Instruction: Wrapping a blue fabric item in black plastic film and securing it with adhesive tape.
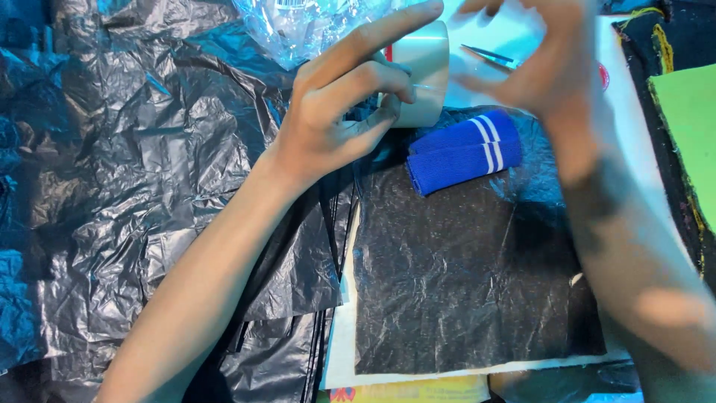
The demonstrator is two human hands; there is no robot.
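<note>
Crinkly black plastic sheeting (149, 172) covers pretty much the whole work surface, bunched up on the left side. Near the middle sits a flat packet wrapped in thin dark film (462, 283), lying on a white sheet (339, 351) that peeks out along its left and near edges, so it looks laid out flat to be sealed.

At the packet's far end there's a folded blue knit cuff with white stripes (464, 152), resting right on top of the film. Past that, some clear crumpled plastic (306, 26) at the far edge.

Left hand (339, 112) has its fingers curled tight round a roll of clear tape (424, 71), held up just beyond the cuff, index finger stretched over the top to steady it. Right hand (544, 63) is blurry, fingers seem pinched together beside the roll, likely on the tape end, can't tell for sure. Small tweezers (488, 56) lie behind.
</note>
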